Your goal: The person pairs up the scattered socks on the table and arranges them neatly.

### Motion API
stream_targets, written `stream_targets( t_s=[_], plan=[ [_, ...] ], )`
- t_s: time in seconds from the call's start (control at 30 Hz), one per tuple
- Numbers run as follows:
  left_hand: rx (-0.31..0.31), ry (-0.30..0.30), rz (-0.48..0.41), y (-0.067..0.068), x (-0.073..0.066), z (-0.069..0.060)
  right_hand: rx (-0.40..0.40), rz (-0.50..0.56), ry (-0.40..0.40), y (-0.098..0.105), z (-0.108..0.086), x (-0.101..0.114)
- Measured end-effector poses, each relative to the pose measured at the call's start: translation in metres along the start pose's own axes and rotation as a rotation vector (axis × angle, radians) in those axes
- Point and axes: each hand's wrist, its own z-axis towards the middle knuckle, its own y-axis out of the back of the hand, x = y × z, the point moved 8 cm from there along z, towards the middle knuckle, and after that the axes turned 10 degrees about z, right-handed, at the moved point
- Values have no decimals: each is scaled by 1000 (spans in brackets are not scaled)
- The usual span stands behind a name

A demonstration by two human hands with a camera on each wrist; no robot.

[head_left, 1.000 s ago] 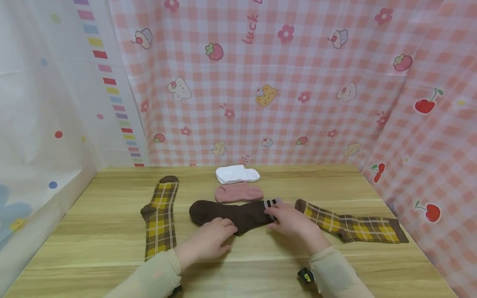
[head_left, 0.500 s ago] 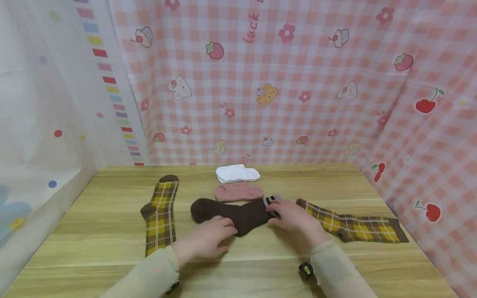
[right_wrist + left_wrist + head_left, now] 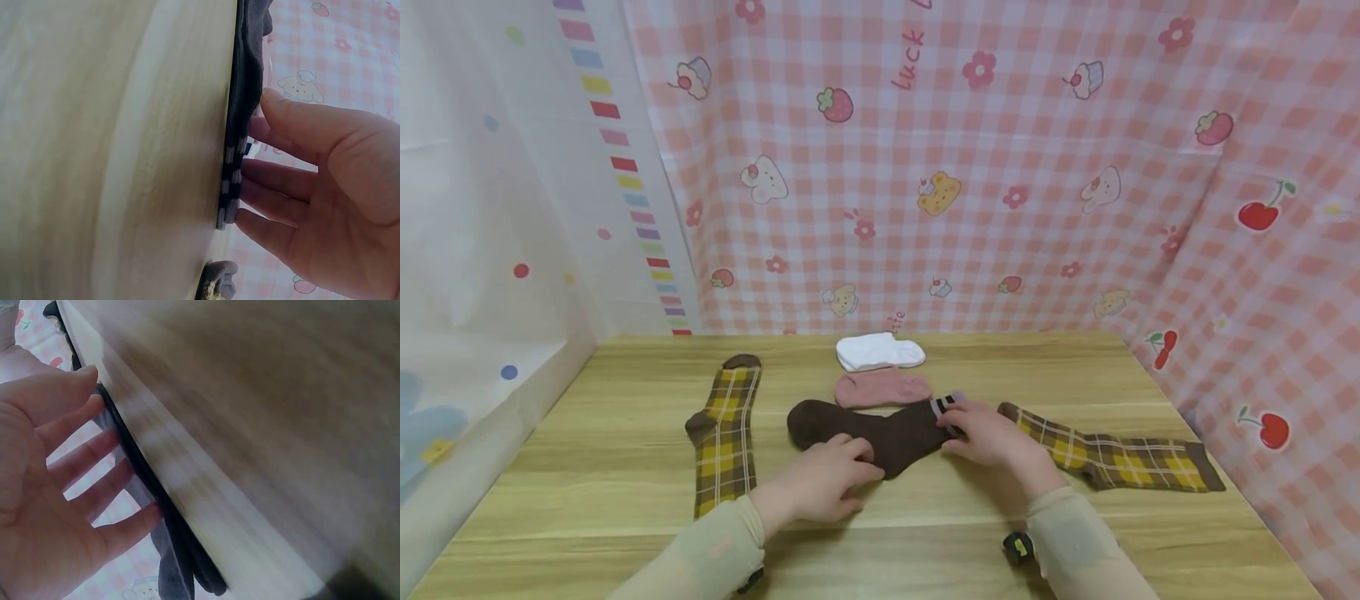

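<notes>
Dark brown socks (image 3: 880, 433) with a striped cuff lie flat across the middle of the table. Two layers, one upon the other, show at their edge in the right wrist view (image 3: 240, 94). My left hand (image 3: 820, 479) rests its fingertips on the near side of the foot part. In the left wrist view its fingers (image 3: 94, 456) are spread and loosely extended. My right hand (image 3: 988, 437) touches the striped cuff with its fingertips, the thumb apart from the other fingers. Neither hand grips the fabric. Part of the cuff is hidden behind the right hand.
A pink sock (image 3: 883, 388) and a white sock (image 3: 880, 352) lie behind the brown ones. One yellow-brown plaid sock (image 3: 726, 433) is at the left, partly behind the left sleeve; another plaid sock (image 3: 1120, 458) lies at the right. Patterned curtains (image 3: 880, 167) surround the wooden table (image 3: 925, 550).
The brown socks have shifted slightly to the right, and the cuff end now lies a little farther back. Both hands stay on them, with only small movements.
</notes>
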Motion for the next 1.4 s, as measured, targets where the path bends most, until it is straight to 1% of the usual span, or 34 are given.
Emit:
stream_targets(
  t_s=[0.13, 0.27, 0.47, 0.6, 0.7, 0.83, 0.97, 1.1, 1.23, 1.4],
  plan=[
    [4, 2, -14, -1, 1, 0, -5, 1, 13, 0, -1, -1],
    [-13, -1, -11, -2, 2, 0, -20, -3, 39, 1, -3, 1],
    [-60, -23, -16, 1, 1, -1, -95, 8, 89, 9, -11, 5],
    [-123, -51, -4, 10, -1, -2, -151, 11, 106, 15, -17, 9],
    [-153, -59, 3, 17, -2, -1, -179, 27, 96, 19, -21, 11],
    [-160, -60, -3, 23, -4, 1, -215, 42, 88, 23, -26, 13],
    [-177, -60, -18, 27, -6, 2, -246, 33, 86, 26, -32, 14],
    [-180, -40, -27, 28, -7, 4, -266, 30, 57, 29, -37, 13],
    [-182, -14, -42, 30, -6, 6, -286, 22, 47, 34, -42, 13],
    [-207, -1, -62, 34, -9, 8, -311, 23, 56, 41, -48, 12]
  ],
)
